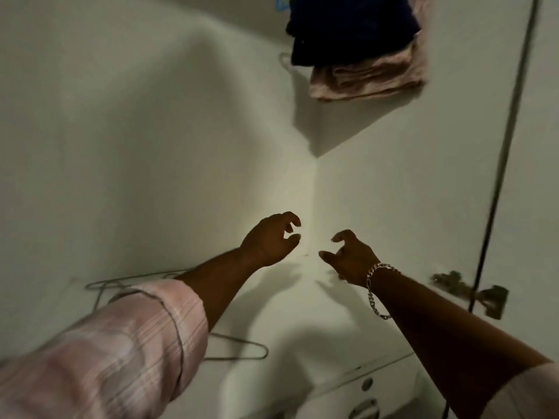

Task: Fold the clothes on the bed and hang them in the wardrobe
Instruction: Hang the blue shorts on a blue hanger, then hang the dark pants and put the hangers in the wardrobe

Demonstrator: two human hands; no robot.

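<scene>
Both my arms reach into the pale wardrobe interior. My left hand [273, 237] has its fingers curled apart and holds nothing. My right hand [348, 255], with a silver chain bracelet at the wrist, is also empty with fingers spread and curled. Folded clothes hang at the top: a dark navy garment [351, 25] over a pink one [369, 77]. A thin wire hanger [242, 343] lies on the wardrobe floor under my left forearm. The view is blurred.
The wardrobe's inner corner [316, 182] runs straight ahead between my hands. On the right is the door edge with a metal hinge [472, 291]. A white drawer with a handle [366, 400] sits below at the bottom.
</scene>
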